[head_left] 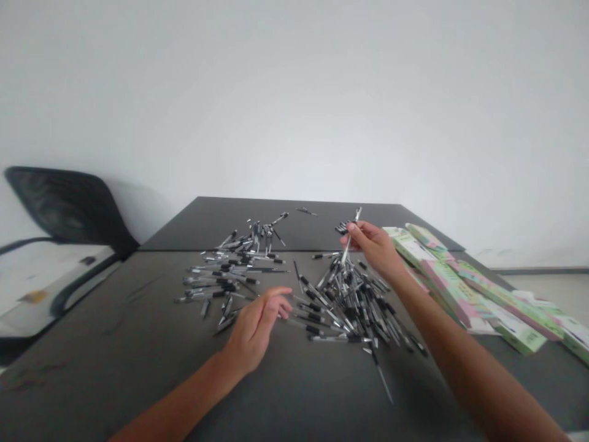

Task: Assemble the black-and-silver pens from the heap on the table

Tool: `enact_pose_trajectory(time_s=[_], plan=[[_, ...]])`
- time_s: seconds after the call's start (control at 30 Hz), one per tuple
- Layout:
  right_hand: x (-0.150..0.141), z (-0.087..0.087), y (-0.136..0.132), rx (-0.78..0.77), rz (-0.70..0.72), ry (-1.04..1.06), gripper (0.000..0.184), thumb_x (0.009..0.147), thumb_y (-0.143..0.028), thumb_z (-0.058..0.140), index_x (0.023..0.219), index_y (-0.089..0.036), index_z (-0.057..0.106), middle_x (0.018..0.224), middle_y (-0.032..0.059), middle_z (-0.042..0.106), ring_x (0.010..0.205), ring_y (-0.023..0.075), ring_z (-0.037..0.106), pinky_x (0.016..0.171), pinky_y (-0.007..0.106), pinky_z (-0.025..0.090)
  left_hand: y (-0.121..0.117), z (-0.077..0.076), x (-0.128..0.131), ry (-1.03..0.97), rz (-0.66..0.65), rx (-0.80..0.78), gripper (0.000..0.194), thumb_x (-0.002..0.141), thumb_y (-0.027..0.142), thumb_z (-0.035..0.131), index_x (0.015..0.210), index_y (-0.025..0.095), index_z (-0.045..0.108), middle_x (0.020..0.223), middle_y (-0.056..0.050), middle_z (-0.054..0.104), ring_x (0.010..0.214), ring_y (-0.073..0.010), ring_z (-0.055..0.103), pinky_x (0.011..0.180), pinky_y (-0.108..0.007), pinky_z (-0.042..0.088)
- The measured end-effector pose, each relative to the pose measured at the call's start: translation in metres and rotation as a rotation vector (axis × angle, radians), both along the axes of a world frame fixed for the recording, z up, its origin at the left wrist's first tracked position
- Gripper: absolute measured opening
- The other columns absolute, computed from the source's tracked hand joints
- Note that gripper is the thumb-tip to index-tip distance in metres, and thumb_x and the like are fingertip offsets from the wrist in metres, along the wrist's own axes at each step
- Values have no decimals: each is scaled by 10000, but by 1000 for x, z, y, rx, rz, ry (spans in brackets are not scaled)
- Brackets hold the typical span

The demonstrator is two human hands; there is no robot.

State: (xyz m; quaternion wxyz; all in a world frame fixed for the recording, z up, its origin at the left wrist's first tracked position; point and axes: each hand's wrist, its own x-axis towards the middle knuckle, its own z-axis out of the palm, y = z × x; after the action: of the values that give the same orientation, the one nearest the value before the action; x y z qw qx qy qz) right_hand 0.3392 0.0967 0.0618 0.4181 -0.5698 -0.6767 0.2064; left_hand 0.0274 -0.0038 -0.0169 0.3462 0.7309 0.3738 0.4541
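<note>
My right hand (373,247) pinches a pen (348,245) with a clear barrel, held tilted above the right-hand pile of pens (354,301). Low over the table, my left hand (257,325) has its fingers partly stretched out and apart, with nothing visible in them. It is between the right pile and a looser left-hand group of pens (230,270). The pens have clear barrels and black grips, and they lie in many directions. Whether the left fingertips touch any pen I cannot tell.
Green and pink cardboard boxes (460,288) lie heaped along the right of the dark table (138,368). Toward the far end is a separate pen (306,211). A black mesh chair (73,205) stands at the left, and a white wall (294,98) rises behind.
</note>
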Motion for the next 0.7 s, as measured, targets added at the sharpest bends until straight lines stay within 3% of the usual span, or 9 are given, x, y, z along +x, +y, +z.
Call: enact_pose_trajectory(time_s=[0.1, 0.17, 0.27, 0.37, 0.53, 0.7], plan=[[34, 5, 48, -61, -80, -206, 561, 992, -669, 554, 973, -151, 767, 843, 78, 804, 730, 192, 698, 709, 291, 512, 1, -1, -1, 19, 20, 51, 461, 1155, 443, 327, 1280, 185, 688, 984, -76, 785, 898, -201, 749, 888, -350, 583], [48, -1, 73, -118, -132, -353, 483, 982, -602, 634, 896, -155, 794, 776, 74, 776, 804, 228, 727, 737, 300, 503, 0, -2, -2, 45, 13, 108, 423, 1145, 423, 366, 1256, 195, 704, 962, -68, 779, 897, -202, 748, 878, -337, 586], [58, -17, 102, -222, -167, -531, 344, 1008, -496, 686, 1050, -167, 780, 1021, 82, 782, 996, 247, 737, 868, 349, 565, -1, -4, -3, 68, 6, 203, 357, 1127, 383, 415, 1258, 219, 704, 943, -56, 769, 875, -201, 746, 834, -314, 588], [60, -32, 125, -323, -177, -657, 349, 1020, -429, 704, 1282, -199, 701, 1297, 86, 708, 1123, 260, 712, 942, 446, 614, 0, -5, -5, 80, 24, 274, 305, 1109, 347, 452, 1274, 247, 688, 930, -47, 758, 845, -200, 739, 791, -302, 583], [55, -45, 152, -413, -173, -796, 381, 1026, -403, 699, 1350, -204, 672, 1368, 109, 680, 1163, 265, 699, 967, 469, 613, 1, -4, -8, 132, 26, 299, 287, 1088, 318, 474, 1284, 270, 678, 927, -44, 740, 834, -197, 730, 768, -297, 584], [56, -47, 162, -429, -188, -879, 379, 1032, -402, 689, 1356, -206, 669, 1380, 115, 675, 1168, 262, 695, 977, 477, 609, -2, 3, -5, 172, 25, 309, 259, 1071, 311, 501, 1236, 267, 695, 917, -40, 732, 829, -192, 728, 755, -289, 580]])
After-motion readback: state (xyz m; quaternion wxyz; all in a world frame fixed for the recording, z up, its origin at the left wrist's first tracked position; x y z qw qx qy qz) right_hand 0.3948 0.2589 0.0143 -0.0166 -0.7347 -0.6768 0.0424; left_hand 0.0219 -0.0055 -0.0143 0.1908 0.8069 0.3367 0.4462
